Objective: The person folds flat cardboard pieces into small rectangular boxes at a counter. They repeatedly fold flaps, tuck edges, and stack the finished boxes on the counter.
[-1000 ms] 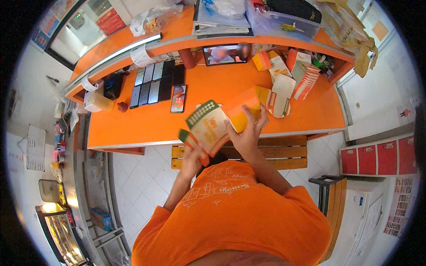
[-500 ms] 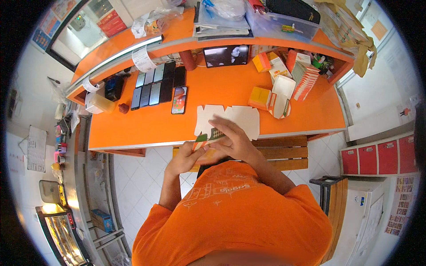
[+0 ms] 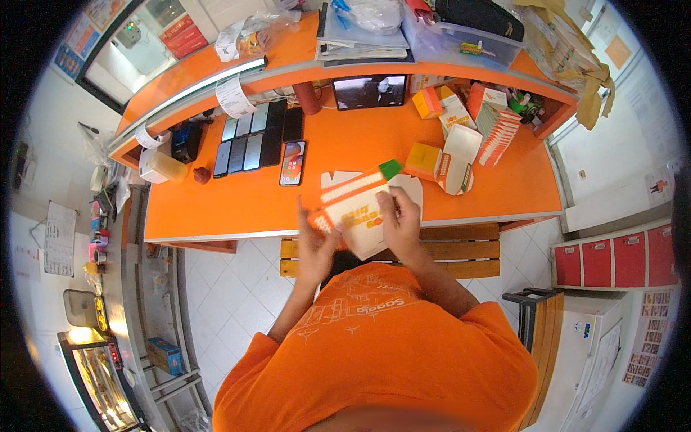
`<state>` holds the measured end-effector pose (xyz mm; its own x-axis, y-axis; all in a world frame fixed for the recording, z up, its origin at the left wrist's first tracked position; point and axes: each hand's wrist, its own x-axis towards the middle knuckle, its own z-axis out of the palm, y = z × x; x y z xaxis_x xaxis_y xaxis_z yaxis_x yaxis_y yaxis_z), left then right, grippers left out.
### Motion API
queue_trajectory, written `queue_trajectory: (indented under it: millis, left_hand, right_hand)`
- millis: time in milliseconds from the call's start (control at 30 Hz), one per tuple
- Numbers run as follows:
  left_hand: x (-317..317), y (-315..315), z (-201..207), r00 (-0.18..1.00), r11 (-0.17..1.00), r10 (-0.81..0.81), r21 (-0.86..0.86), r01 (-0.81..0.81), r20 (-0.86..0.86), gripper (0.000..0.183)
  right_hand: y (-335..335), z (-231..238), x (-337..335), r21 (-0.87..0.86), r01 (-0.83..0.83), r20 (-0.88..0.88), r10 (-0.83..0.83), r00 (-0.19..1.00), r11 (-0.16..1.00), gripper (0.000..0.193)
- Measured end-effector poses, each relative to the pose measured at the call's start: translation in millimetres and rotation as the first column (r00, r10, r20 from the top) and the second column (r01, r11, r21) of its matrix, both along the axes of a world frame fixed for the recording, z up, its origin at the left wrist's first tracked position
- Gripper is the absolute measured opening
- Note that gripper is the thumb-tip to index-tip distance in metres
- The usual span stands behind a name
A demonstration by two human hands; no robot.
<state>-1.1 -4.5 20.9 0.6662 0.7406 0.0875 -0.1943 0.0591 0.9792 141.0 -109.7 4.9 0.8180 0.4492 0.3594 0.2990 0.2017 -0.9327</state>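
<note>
yellow-orange lettering on cream carton (image 3: 362, 214), white lettering across orange shirt (image 3: 381, 338), print on white paper strip (image 3: 233, 96)

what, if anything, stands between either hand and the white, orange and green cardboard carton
Nothing visible: the right hand grips the cardboard carton directly; the left hand is at its left side, where blur hides exact contact.

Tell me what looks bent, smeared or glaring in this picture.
Head view: the orange shelf arcs; the left hand's fingers are blurred; the right hand on the printed carton looks sharper; the lit cabinet at lower left glows brightly.
</note>
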Motion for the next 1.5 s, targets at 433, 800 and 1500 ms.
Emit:
queue_trajectory:
  millis: [433,800,1500]
  left_hand:
    - [-3,4,-27,0.948,0.763,-0.248,-0.563,0.317,0.197,0.059]
    - [-12,27,-10,0.926,0.861,-0.279,-0.362,0.358,0.254,0.050]
    - [7,-1,26,0.998,0.987,0.035,0.158,-0.043,0.058,0.015]
  right_hand:
    - [-5,18,-12,-0.230,-0.390,0.406,0.452,0.794,0.892,0.060]
    - [-9,27,-10,-0.375,-0.122,0.695,0.366,0.619,0.919,0.057]
    - [-14,19,-13,-0.051,-0.176,0.440,0.181,0.880,0.983,0.022]
